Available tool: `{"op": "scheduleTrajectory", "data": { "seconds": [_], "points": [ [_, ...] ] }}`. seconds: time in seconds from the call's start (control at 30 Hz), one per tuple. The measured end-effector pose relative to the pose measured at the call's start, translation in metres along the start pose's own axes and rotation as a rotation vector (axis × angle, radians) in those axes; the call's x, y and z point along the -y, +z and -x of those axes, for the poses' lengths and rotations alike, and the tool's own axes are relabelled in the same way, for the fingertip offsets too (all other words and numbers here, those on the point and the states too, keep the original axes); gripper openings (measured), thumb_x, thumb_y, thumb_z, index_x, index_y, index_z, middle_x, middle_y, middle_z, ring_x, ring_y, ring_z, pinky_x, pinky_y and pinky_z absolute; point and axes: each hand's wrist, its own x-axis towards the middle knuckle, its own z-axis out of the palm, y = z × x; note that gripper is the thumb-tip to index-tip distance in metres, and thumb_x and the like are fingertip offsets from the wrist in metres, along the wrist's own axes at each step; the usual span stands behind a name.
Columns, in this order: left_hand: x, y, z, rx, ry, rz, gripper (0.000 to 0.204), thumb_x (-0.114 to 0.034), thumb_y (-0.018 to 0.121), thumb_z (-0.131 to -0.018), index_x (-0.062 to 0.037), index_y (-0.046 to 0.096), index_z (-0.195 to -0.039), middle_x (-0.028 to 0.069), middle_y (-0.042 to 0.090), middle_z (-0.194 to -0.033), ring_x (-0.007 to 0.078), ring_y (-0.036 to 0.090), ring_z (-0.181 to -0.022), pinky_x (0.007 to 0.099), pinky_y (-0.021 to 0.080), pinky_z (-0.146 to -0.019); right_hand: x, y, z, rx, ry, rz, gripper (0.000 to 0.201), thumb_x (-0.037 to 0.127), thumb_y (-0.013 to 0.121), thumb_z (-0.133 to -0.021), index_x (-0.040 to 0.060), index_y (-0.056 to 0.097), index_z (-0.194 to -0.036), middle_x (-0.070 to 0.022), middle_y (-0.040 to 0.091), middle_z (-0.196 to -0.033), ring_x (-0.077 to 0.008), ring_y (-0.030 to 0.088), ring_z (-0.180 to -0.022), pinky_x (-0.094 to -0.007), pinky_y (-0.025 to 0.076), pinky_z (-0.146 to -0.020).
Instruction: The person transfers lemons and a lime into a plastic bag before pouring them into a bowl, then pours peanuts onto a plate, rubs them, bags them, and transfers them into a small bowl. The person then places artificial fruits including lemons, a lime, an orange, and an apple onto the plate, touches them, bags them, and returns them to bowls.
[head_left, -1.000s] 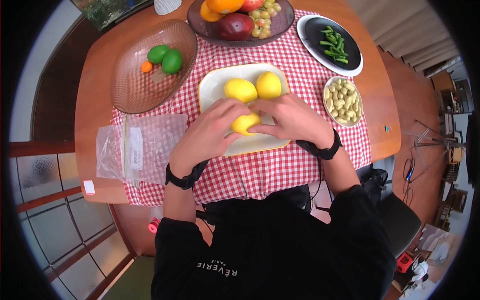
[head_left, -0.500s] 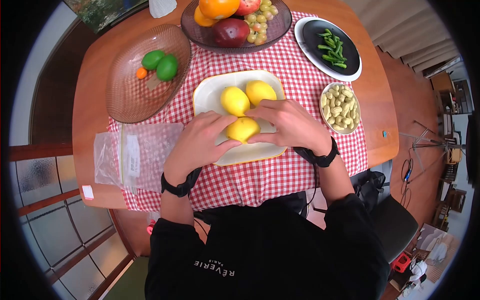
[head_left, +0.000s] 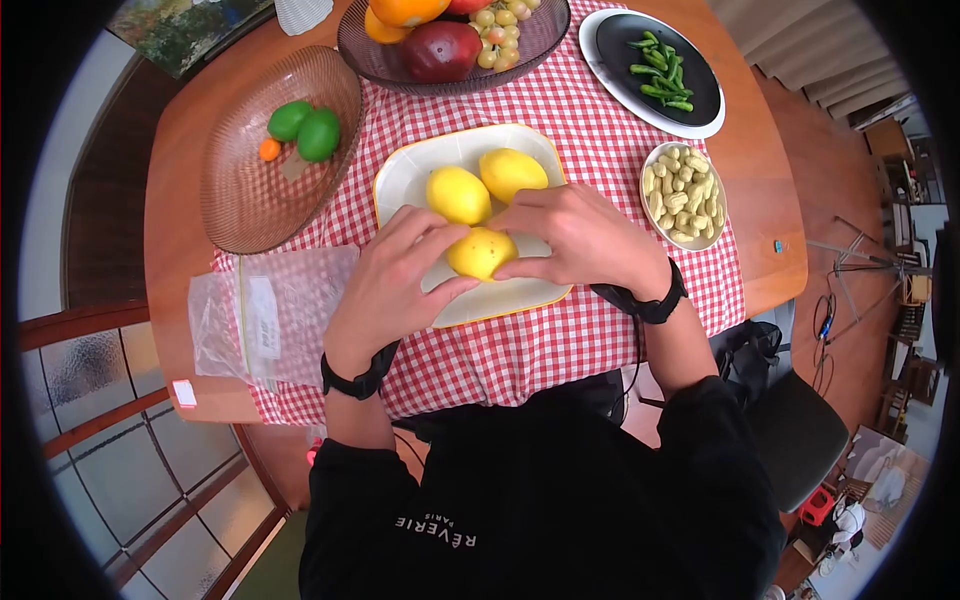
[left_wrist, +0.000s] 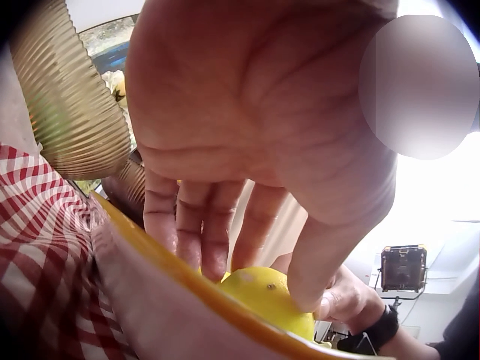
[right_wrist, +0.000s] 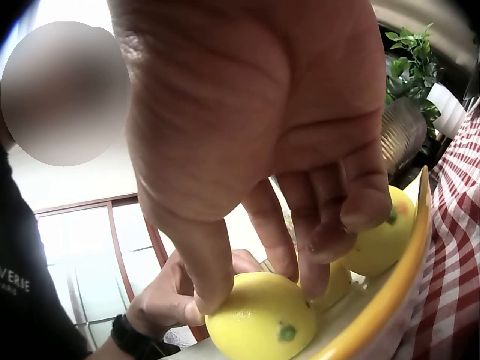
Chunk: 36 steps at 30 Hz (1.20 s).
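Three yellow lemons sit in a white dish (head_left: 405, 180) with a yellow rim. My left hand (head_left: 385, 280) and right hand (head_left: 590, 240) hold the front lemon (head_left: 481, 256) between them, thumbs on its near side and fingers on its far side. Dark specks mark the front lemon's skin. Right behind it lie the back left lemon (head_left: 458, 195) and the back right lemon (head_left: 513, 174), side by side. In the right wrist view, a green stem end shows on the held lemon (right_wrist: 259, 319), and my right thumb presses its side. The dish rim hides its underside in the left wrist view.
A ribbed bowl (head_left: 225, 190) with green fruits stands left, above a clear zip bag (head_left: 300, 310). Behind is a fruit bowl (head_left: 365, 70). To the right are a plate of green peppers (head_left: 610, 60) and a bowl of peanuts (head_left: 685, 195). A checked cloth (head_left: 480, 365) lies underneath.
The front lemon has turned in my fingers and more of it shows. The back right lemon now lies more sideways. The whole head view has shifted slightly.
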Motion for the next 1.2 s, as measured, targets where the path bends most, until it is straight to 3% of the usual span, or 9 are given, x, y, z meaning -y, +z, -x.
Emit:
{"op": "scheduleTrajectory", "data": {
  "seconds": [0.27, 0.43, 0.57, 0.83, 1.2],
  "points": [
    [-0.005, -0.003, -0.002, 0.018, -0.002, -0.04, 0.053, -0.015, 0.092, -0.074, -0.0016, 0.071, -0.121, 0.0128, 0.066, -0.117, 0.0342, 0.066, -0.109, 0.0433, 0.055, -0.095, 0.0, 0.001, -0.001, 0.022, -0.012, -0.015, 0.041, 0.037, 0.085, -0.085, 0.0083, 0.073, -0.112, -0.011, 0.072, -0.085, -0.0345, 0.072, -0.077, -0.0449, 0.056, -0.068],
    [-0.012, -0.002, -0.005, 0.016, -0.013, 0.098, 0.042, -0.013, 0.087, -0.079, -0.0057, 0.068, -0.116, 0.0108, 0.061, -0.121, 0.0319, 0.063, -0.113, 0.043, 0.054, -0.099, 0.008, -0.004, -0.003, 0.073, 0.026, -0.005, 0.043, 0.037, 0.088, -0.083, 0.0062, 0.077, -0.112, -0.0119, 0.075, -0.089, -0.0337, 0.074, -0.079, -0.043, 0.058, -0.072],
    [-0.012, 0.0, -0.005, 0.037, 0.017, 0.098, 0.042, -0.011, 0.086, -0.079, -0.0054, 0.069, -0.117, 0.0106, 0.06, -0.122, 0.0329, 0.063, -0.114, 0.0436, 0.054, -0.1, 0.006, -0.001, -0.002, 0.001, 0.006, -0.015, 0.042, 0.038, 0.088, -0.083, 0.006, 0.078, -0.108, -0.011, 0.075, -0.087, -0.0319, 0.074, -0.078, -0.042, 0.058, -0.071],
    [-0.007, 0.001, 0.0, 0.113, 0.069, 0.187, 0.058, -0.006, 0.088, -0.077, -0.0134, 0.073, -0.132, 0.0084, 0.059, -0.122, 0.026, 0.062, -0.104, 0.0387, 0.054, -0.093, 0.008, 0.003, -0.001, 0.013, 0.017, -0.076, 0.039, 0.036, 0.09, -0.083, 0.0075, 0.079, -0.108, -0.0085, 0.076, -0.082, -0.0276, 0.074, -0.069, -0.037, 0.057, -0.063],
    [-0.006, -0.002, 0.001, 0.095, -0.013, 0.139, 0.053, -0.006, 0.088, -0.077, -0.0074, 0.07, -0.127, 0.0106, 0.058, -0.126, 0.0304, 0.064, -0.113, 0.0403, 0.054, -0.096, 0.01, -0.007, -0.001, 0.066, 0.006, -0.121, 0.038, 0.024, 0.083, -0.086, 0.0067, 0.076, -0.12, -0.0142, 0.079, -0.096, -0.0307, 0.076, -0.075, -0.0391, 0.061, -0.072]
  ]
}}
